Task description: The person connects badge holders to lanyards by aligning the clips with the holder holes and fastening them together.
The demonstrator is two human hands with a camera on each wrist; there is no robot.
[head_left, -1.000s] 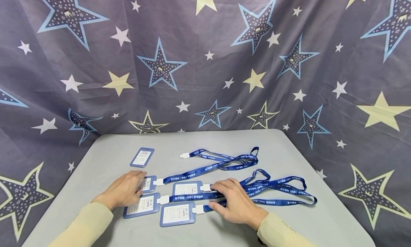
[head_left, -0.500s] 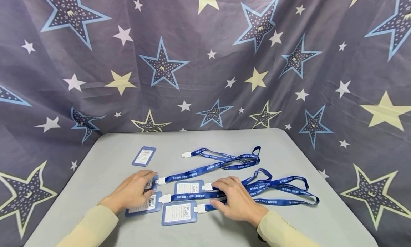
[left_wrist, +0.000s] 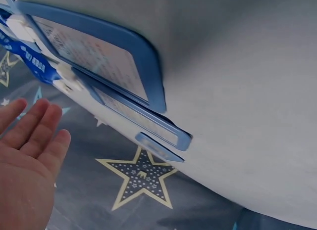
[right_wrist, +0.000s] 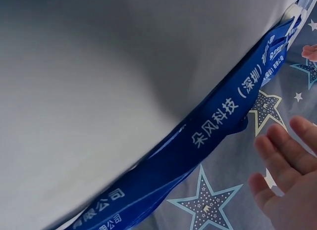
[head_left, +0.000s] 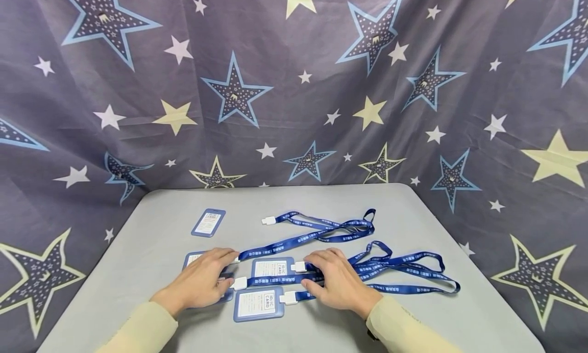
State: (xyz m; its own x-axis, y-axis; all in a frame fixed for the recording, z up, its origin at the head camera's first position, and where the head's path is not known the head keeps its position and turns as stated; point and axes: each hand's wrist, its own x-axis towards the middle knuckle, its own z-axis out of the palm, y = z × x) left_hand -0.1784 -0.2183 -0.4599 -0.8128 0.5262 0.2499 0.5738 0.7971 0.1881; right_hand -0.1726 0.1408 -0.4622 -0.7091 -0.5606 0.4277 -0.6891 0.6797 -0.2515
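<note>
My left hand [head_left: 202, 279] hovers over two blue-framed badge holders at left and hides most of them; its fingertips overlap their white clips. The left wrist view shows this hand [left_wrist: 29, 156] with straight fingers and nothing held, beside a badge holder [left_wrist: 94, 57]. Over the blue printed lanyards [head_left: 409, 289] lies my right hand [head_left: 337, 281], its fingertips close to the white clips [head_left: 289, 298] of two more badge holders [head_left: 259, 303]. In the right wrist view its fingers [right_wrist: 280, 156] are relaxed and apart from a lanyard strap [right_wrist: 223, 106].
A loose badge holder [head_left: 208, 223] without a strap lies at the back left of the grey table [head_left: 165, 210]. Further back, a folded lanyard [head_left: 342, 235] ends in a bare white clip [head_left: 268, 220]. A star-patterned curtain [head_left: 285, 103] hangs behind the table.
My left hand has slid rightward across the left badge holders to their clips, uncovering the left edge of the upper one. The right hand has stayed nearly in place.
</note>
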